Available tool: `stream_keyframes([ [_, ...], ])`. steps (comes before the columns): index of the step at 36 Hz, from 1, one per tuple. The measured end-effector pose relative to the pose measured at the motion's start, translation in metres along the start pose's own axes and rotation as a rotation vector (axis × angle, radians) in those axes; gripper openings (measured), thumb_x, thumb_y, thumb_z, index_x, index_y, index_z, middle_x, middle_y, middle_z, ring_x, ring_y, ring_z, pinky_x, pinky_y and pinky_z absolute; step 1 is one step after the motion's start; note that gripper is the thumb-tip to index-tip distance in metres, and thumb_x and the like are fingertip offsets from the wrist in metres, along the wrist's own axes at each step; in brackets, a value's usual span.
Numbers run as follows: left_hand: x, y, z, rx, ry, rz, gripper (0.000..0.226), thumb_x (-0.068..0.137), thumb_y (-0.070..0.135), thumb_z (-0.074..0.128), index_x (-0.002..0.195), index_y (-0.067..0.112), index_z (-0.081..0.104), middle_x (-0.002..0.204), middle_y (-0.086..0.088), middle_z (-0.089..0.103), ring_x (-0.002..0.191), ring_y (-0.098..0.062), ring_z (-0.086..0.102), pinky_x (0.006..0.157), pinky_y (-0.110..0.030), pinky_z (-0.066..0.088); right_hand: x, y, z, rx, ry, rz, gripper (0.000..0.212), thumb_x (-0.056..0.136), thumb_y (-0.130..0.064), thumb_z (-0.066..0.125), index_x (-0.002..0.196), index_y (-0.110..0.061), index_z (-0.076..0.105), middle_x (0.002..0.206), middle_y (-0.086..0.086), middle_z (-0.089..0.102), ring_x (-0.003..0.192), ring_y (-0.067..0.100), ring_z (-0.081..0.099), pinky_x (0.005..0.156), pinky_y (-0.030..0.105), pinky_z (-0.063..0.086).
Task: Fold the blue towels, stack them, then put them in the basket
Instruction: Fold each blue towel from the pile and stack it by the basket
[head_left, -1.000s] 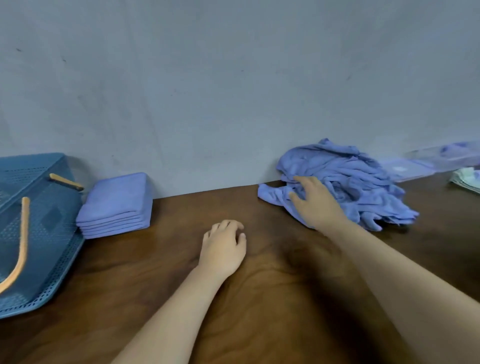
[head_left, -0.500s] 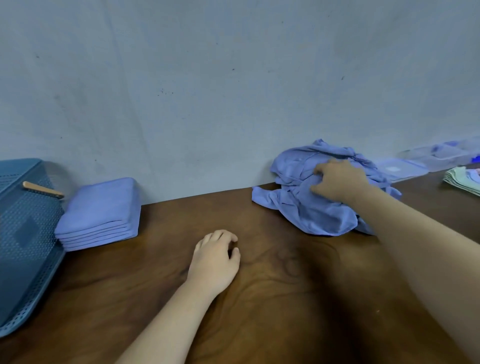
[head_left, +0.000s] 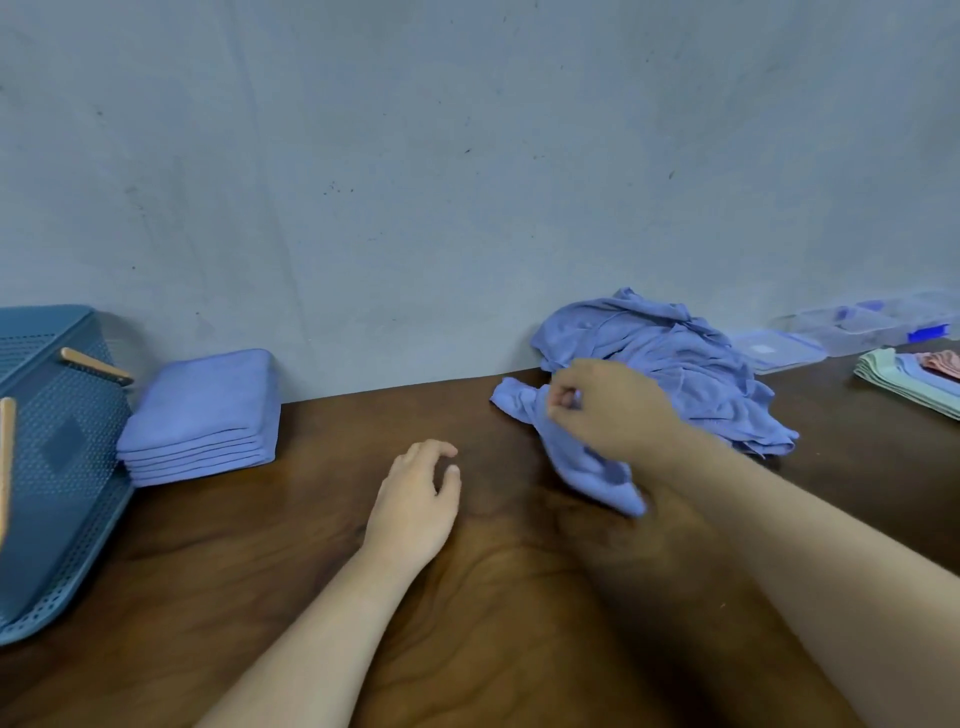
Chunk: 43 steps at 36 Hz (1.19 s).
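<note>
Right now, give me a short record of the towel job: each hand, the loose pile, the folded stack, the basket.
left hand: relaxed on the table, holds nothing
right hand: grips one loose towel at the pile's near edge
loose pile: crumpled, against the wall, on the right
folded stack: several towels, on the table beside the basket
basket: far left, inside not visible

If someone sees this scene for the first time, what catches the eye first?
The right hand grips a blue towel at the front of the crumpled pile by the wall, right of centre. At the far left, a neat folded stack lies beside the blue basket.
</note>
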<state>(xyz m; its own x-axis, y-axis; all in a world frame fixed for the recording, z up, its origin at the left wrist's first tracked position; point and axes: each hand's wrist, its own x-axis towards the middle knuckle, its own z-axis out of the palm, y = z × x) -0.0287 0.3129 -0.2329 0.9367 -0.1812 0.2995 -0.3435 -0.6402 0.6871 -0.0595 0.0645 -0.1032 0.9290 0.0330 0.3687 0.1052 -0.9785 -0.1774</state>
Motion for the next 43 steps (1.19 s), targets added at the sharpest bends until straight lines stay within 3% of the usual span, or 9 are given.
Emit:
stream_keyframes([
  [7, -0.013, -0.008, -0.029, -0.295, 0.238, -0.108, 0.022, 0.112, 0.033, 0.042, 0.121, 0.031, 0.062, 0.117, 0.016, 0.065, 0.111, -0.005, 0.06, 0.1, -0.036, 0.051, 0.001, -0.054, 0.02, 0.558, -0.16, -0.052, 0.011, 0.102, -0.033, 0.063, 0.096, -0.033, 0.073, 0.093, -0.015, 0.073, 0.085, 0.0, 0.066, 0.076, 0.025, 0.053],
  [13, -0.026, -0.019, -0.04, -0.495, 0.162, -0.11, 0.023, 0.113, 0.04, 0.045, 0.122, 0.04, 0.065, 0.122, 0.021, 0.069, 0.119, 0.003, 0.062, 0.106, -0.032, 0.05, 0.001, -0.019, 0.059, 0.389, -0.04, 0.122, 0.022, 0.103, -0.022, 0.051, 0.107, -0.037, 0.067, 0.103, -0.016, 0.071, 0.088, 0.004, 0.064, 0.079, 0.036, 0.056],
  [18, -0.03, -0.016, -0.034, -0.208, -0.062, 0.049, 0.046, 0.104, 0.052, 0.058, 0.148, 0.045, 0.049, 0.144, 0.032, 0.05, 0.135, 0.006, 0.045, 0.109, -0.021, 0.041, -0.007, 0.002, 0.094, 0.36, -0.186, 0.31, 0.031, 0.101, -0.041, 0.056, 0.131, -0.036, 0.057, 0.113, -0.001, 0.071, 0.096, 0.023, 0.067, 0.088, 0.047, 0.057],
  [21, -0.032, -0.013, -0.028, 0.02, -0.147, 0.15, 0.056, 0.098, 0.058, 0.064, 0.151, 0.048, 0.046, 0.144, 0.035, 0.045, 0.135, 0.006, 0.038, 0.109, -0.018, 0.035, -0.009, -0.004, 0.109, 0.429, -0.186, 0.298, 0.048, 0.097, -0.057, 0.061, 0.14, -0.038, 0.051, 0.098, -0.009, 0.071, 0.09, 0.016, 0.067, 0.078, 0.041, 0.056],
  [26, -0.032, -0.009, -0.031, -0.12, -0.139, 0.174, 0.013, 0.098, 0.047, 0.07, 0.104, 0.036, 0.073, 0.099, 0.015, 0.062, 0.093, -0.006, 0.058, 0.083, -0.03, 0.051, -0.01, -0.009, 0.126, 0.9, -0.137, 0.136, 0.056, 0.1, -0.032, 0.071, 0.149, -0.048, 0.049, 0.122, -0.011, 0.071, 0.106, 0.01, 0.07, 0.099, 0.042, 0.056],
  [30, -0.031, -0.005, -0.049, -0.529, -0.163, 0.085, 0.045, 0.109, 0.039, 0.054, 0.074, 0.015, 0.066, 0.065, -0.004, 0.056, 0.058, -0.02, 0.049, 0.06, -0.031, 0.04, -0.018, -0.015, 0.127, 1.043, -0.255, -0.094, 0.062, 0.105, -0.004, 0.06, 0.154, -0.04, 0.047, 0.154, -0.022, 0.052, 0.145, 0.0, 0.046, 0.119, 0.032, 0.038],
  [35, -0.022, -0.012, -0.05, -0.353, 0.135, -0.108, 0.034, 0.108, 0.043, 0.056, 0.089, 0.022, 0.074, 0.074, -0.001, 0.072, 0.061, -0.014, 0.063, 0.064, -0.031, 0.05, -0.023, -0.016, 0.13, 0.824, -0.185, 0.07, 0.041, 0.099, -0.023, 0.071, 0.137, -0.036, 0.063, 0.135, -0.019, 0.062, 0.124, -0.004, 0.058, 0.111, 0.032, 0.049],
  [39, -0.015, -0.015, -0.04, -0.004, -0.02, -0.173, 0.039, 0.092, 0.071, 0.062, 0.123, 0.047, 0.062, 0.112, 0.023, 0.066, 0.095, 0.002, 0.063, 0.082, -0.032, 0.056, -0.026, -0.023, 0.125, 0.664, -0.243, -0.002, 0.037, 0.096, -0.031, 0.074, 0.13, -0.042, 0.065, 0.116, -0.03, 0.065, 0.115, -0.005, 0.056, 0.09, 0.011, 0.045],
  [43, -0.008, -0.011, -0.029, 0.038, -0.055, -0.135, 0.025, 0.095, 0.066, 0.059, 0.108, 0.047, 0.067, 0.091, 0.021, 0.07, 0.085, -0.001, 0.066, 0.075, -0.041, 0.059, -0.027, -0.029, 0.126, 0.654, -0.264, -0.028, 0.032, 0.095, -0.022, 0.077, 0.124, -0.035, 0.073, 0.108, -0.024, 0.071, 0.105, -0.008, 0.063, 0.093, 0.013, 0.052],
])
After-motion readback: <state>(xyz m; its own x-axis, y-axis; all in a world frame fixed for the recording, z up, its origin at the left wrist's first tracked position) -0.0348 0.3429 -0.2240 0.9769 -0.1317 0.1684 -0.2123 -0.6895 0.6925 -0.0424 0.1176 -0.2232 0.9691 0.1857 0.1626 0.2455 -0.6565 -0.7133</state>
